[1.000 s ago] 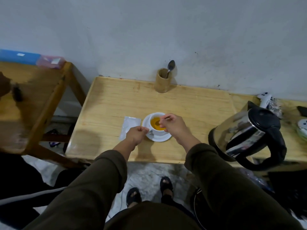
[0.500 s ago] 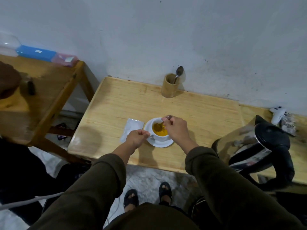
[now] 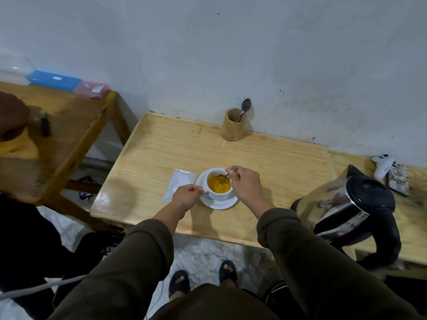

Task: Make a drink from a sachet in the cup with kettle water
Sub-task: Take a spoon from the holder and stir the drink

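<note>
A white cup (image 3: pixel 220 195) full of orange liquid stands on a white saucer (image 3: pixel 219 204) near the front of the wooden table (image 3: pixel 265 172). My left hand (image 3: pixel 187 197) is closed at the cup's handle on its left side. My right hand (image 3: pixel 243 183) pinches a small spoon (image 3: pixel 225 176) whose bowl dips into the drink. A flat white sachet (image 3: pixel 179 184) lies just left of the saucer. The steel kettle (image 3: pixel 351 209) with a black lid and handle stands at the right.
A bamboo holder (image 3: pixel 232 125) with another spoon (image 3: pixel 245 107) stands by the wall. A white controller (image 3: pixel 382 165) and a small pouch lie behind the kettle. A second wooden table (image 3: pixel 57 125) with boxes stands at the left. My sandalled feet show below.
The camera has shifted, so the scene sits further right and lower. My right hand has moved the spoon round inside the cup. My left hand stays at the handle.
</note>
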The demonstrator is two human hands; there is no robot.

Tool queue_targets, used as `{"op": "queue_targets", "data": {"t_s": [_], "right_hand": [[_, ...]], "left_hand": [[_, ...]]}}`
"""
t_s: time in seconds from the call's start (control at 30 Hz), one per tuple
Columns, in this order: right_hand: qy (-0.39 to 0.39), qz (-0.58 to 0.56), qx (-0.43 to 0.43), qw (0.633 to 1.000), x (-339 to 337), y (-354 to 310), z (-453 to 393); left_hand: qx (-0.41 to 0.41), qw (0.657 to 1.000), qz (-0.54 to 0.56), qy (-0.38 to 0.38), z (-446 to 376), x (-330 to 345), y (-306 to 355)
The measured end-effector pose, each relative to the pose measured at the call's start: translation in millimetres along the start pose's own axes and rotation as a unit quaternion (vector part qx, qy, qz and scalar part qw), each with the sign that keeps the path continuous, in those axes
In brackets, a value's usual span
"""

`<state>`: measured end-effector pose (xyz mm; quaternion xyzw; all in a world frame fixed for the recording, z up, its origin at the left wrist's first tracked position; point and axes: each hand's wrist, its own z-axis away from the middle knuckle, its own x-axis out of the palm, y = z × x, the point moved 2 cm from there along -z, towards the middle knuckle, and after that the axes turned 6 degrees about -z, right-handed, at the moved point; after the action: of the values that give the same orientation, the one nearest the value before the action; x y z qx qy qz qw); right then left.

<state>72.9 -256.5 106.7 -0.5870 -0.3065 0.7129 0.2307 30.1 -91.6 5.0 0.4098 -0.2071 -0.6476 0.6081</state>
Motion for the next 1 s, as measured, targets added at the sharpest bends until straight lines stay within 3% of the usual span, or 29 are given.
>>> {"op": "queue_targets", "data": {"t_s": [0.23, 0.4, 0.73, 1.0], "right_hand": [[-0.042, -0.04, 0.034, 0.998, 2, -1, -2], [-0.025, 0.033, -0.007, 0.999, -3, 0, -6], [-0.052, 0.0, 0.01, 0.999, 2, 1, -8], [-0.028, 0.052, -0.026, 0.998, -5, 0, -12]], "left_hand": [[-0.003, 1.0, 0.012, 0.004, 1, 1, -1], [0.0, 1.0, 0.016, 0.011, 2, 2, -1], [0.003, 1.0, 0.016, 0.018, 1, 3, -1], [-0.003, 1.0, 0.014, 0.017, 1, 2, -1]]}}
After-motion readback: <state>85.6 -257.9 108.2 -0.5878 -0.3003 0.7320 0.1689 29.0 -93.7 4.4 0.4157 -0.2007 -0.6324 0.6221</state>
